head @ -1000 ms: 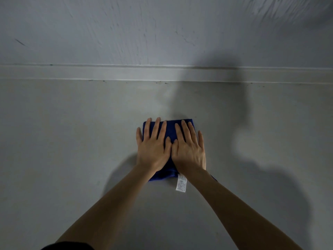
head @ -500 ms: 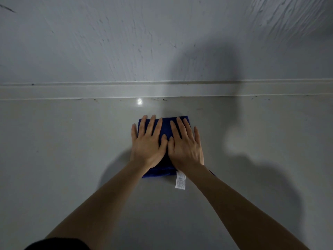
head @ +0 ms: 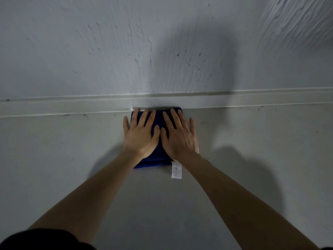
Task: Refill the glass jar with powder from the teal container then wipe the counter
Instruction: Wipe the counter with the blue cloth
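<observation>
Hands press flat at frame centre: left hand (head: pixel 139 137) and right hand (head: pixel 180 138), fingers spread, gripping nothing. Blue cloth (head: pixel 155 159) beneath them touches the counter (head: pixel 54 168)'s back ledge (head: pixel 72 107).

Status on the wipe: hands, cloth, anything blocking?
Left hand and right hand flat on blue cloth. Cloth's far edge at backsplash ledge. Nothing blocking.

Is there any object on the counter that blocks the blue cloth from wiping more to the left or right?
Nothing visible does. The blue cloth lies under the left hand and right hand, and the counter is bare on both sides. Only the back ledge stops it ahead.
</observation>
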{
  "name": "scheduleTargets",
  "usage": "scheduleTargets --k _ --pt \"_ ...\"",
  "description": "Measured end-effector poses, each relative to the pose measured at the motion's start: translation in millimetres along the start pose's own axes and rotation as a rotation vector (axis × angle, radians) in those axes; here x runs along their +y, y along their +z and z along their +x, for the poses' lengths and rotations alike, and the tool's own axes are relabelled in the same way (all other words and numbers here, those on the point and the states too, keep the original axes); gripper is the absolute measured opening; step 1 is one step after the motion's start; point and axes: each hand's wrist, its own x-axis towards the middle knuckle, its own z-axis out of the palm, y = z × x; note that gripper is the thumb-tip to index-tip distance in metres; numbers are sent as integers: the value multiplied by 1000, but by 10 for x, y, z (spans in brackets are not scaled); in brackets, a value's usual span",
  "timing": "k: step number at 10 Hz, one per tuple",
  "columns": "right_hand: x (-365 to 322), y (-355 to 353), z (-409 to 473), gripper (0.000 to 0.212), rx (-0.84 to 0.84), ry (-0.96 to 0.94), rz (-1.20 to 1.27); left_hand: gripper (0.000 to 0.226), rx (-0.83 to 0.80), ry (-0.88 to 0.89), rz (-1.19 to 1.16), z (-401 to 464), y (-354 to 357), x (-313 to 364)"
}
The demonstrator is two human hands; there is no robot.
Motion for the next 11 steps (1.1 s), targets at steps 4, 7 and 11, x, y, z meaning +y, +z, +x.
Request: scheduleTargets --k 4,7,11 --pt "-6 -22 43 53 -20 10 -18 51 33 -10 -23 -10 -30 47" --pt "-5 -23 53 54 -46 4 -28 54 118 -50 -33 -45 -59 67" --pt "-74 -49 -198 57 -83 34 -12 54 -14 -85 56 -278 -79 48"
